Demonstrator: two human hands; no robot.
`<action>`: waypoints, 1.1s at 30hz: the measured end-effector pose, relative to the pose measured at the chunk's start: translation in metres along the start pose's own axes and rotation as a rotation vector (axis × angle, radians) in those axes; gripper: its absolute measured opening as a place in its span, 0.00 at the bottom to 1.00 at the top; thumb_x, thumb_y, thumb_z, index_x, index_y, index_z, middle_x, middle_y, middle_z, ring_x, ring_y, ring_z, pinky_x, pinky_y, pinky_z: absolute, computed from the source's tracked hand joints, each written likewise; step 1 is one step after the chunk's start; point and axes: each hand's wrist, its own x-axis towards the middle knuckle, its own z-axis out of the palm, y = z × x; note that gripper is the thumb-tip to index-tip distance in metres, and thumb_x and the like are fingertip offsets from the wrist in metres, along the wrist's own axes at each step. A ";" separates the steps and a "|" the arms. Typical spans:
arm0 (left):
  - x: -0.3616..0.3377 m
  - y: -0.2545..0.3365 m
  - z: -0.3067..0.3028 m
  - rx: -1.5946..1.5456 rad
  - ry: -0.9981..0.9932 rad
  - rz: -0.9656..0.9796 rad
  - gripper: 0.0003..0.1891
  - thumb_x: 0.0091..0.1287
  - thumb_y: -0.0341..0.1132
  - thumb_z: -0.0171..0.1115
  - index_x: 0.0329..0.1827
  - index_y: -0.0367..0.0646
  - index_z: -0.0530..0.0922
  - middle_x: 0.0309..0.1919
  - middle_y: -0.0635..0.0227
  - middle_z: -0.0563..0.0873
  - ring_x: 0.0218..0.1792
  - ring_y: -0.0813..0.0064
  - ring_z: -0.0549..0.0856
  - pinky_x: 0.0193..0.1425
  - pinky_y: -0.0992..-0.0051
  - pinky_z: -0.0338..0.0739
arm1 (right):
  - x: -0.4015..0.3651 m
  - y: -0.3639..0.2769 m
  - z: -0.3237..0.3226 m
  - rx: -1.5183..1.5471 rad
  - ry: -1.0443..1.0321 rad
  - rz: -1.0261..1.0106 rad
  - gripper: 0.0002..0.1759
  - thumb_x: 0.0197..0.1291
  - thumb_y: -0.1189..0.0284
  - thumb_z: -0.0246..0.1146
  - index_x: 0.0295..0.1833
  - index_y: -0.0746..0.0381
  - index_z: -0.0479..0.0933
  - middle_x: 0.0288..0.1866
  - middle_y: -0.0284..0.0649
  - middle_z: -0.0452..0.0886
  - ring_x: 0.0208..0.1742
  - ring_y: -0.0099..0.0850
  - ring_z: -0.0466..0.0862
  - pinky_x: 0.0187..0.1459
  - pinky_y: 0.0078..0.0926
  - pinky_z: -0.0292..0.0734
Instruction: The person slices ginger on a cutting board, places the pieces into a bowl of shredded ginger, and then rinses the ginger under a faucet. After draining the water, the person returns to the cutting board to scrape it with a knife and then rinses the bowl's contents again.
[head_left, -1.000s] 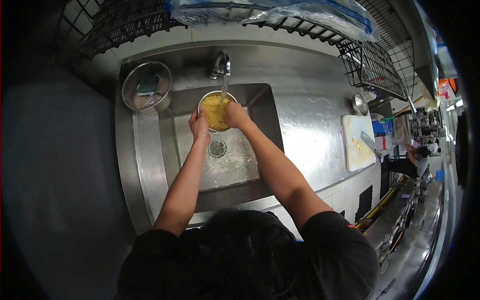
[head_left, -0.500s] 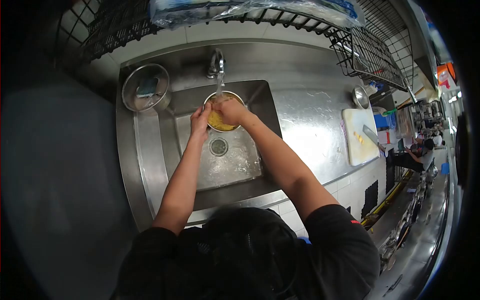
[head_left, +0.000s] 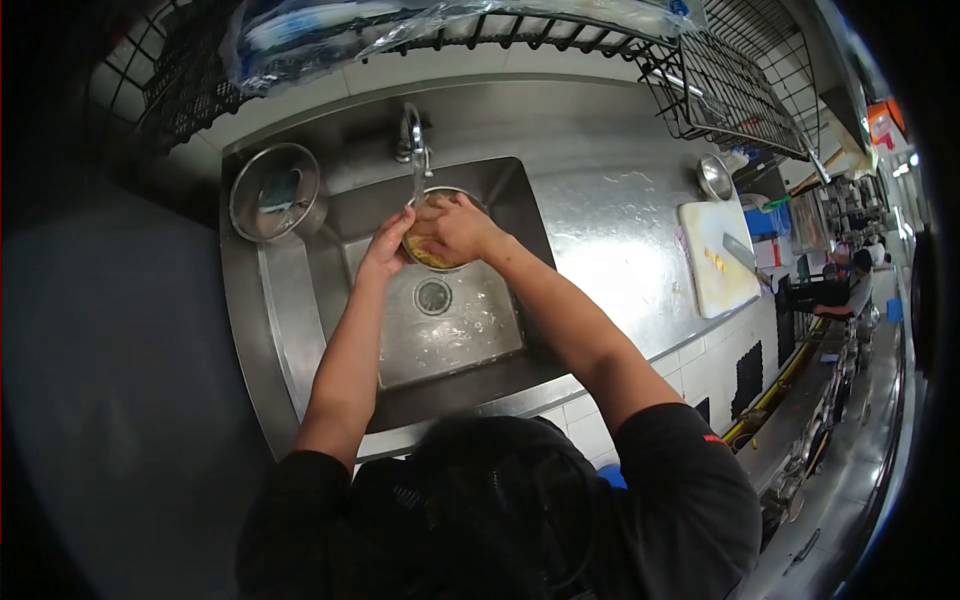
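Note:
A round metal bowl [head_left: 438, 267] with yellow food pieces [head_left: 428, 256] is held over the sink [head_left: 450, 345], under water running from the faucet [head_left: 412, 130]. My left hand [head_left: 388, 243] grips the bowl's left rim. Inside the bowl, over the yellow pieces, lies my right hand [head_left: 458, 232] with its fingers spread; the pieces under the palm are hidden. The drain [head_left: 433, 296] shows just below the bowl.
At the sink's left corner stands a clear container [head_left: 300, 222] with a sponge. To the right are a cutting board [head_left: 712, 280] with a knife [head_left: 740, 252] and a small metal bowl [head_left: 714, 176]. A wire rack [head_left: 740, 95] hangs above. Another person [head_left: 855, 290] is far right.
My right hand's fingers have spread from a more closed pose over the bowl's contents. The whole view has shifted slightly. My left hand remains at the rim.

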 end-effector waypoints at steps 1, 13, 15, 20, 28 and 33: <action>-0.001 -0.004 -0.002 0.000 0.005 0.019 0.27 0.72 0.55 0.64 0.65 0.46 0.77 0.56 0.67 0.85 0.57 0.68 0.85 0.57 0.61 0.84 | 0.001 0.000 -0.003 -0.042 -0.003 -0.013 0.20 0.65 0.57 0.62 0.61 0.46 0.83 0.68 0.32 0.78 0.66 0.40 0.75 0.65 0.52 0.66; 0.012 -0.001 0.015 0.095 0.062 0.068 0.21 0.73 0.47 0.66 0.63 0.45 0.79 0.53 0.66 0.86 0.51 0.71 0.87 0.53 0.66 0.85 | -0.025 0.008 0.000 -0.093 0.141 0.013 0.24 0.64 0.53 0.64 0.64 0.47 0.81 0.69 0.31 0.77 0.74 0.36 0.70 0.69 0.53 0.64; 0.016 -0.007 0.023 0.141 0.089 0.043 0.20 0.74 0.46 0.66 0.61 0.44 0.80 0.51 0.66 0.87 0.50 0.71 0.88 0.51 0.67 0.84 | -0.044 0.009 -0.004 -0.125 0.199 0.042 0.27 0.63 0.52 0.65 0.66 0.47 0.79 0.70 0.32 0.76 0.76 0.36 0.68 0.70 0.54 0.63; 0.018 -0.029 0.070 0.150 0.101 0.004 0.18 0.75 0.46 0.64 0.58 0.42 0.81 0.50 0.64 0.88 0.47 0.71 0.89 0.49 0.69 0.85 | -0.108 -0.004 -0.031 0.096 0.130 0.245 0.29 0.62 0.58 0.69 0.68 0.52 0.78 0.72 0.40 0.73 0.75 0.43 0.70 0.68 0.49 0.68; 0.034 -0.094 0.175 0.286 0.169 0.003 0.18 0.80 0.42 0.57 0.58 0.36 0.83 0.47 0.66 0.88 0.45 0.79 0.85 0.51 0.75 0.80 | -0.213 0.008 -0.071 0.213 0.318 0.561 0.18 0.60 0.75 0.65 0.57 0.62 0.82 0.52 0.47 0.84 0.55 0.50 0.83 0.58 0.44 0.78; 0.056 -0.145 0.208 0.429 0.182 0.081 0.19 0.81 0.42 0.55 0.58 0.34 0.83 0.46 0.65 0.89 0.45 0.77 0.85 0.52 0.73 0.78 | -0.265 0.019 -0.081 0.283 0.246 0.763 0.20 0.57 0.78 0.66 0.57 0.61 0.84 0.50 0.50 0.84 0.53 0.50 0.84 0.57 0.44 0.79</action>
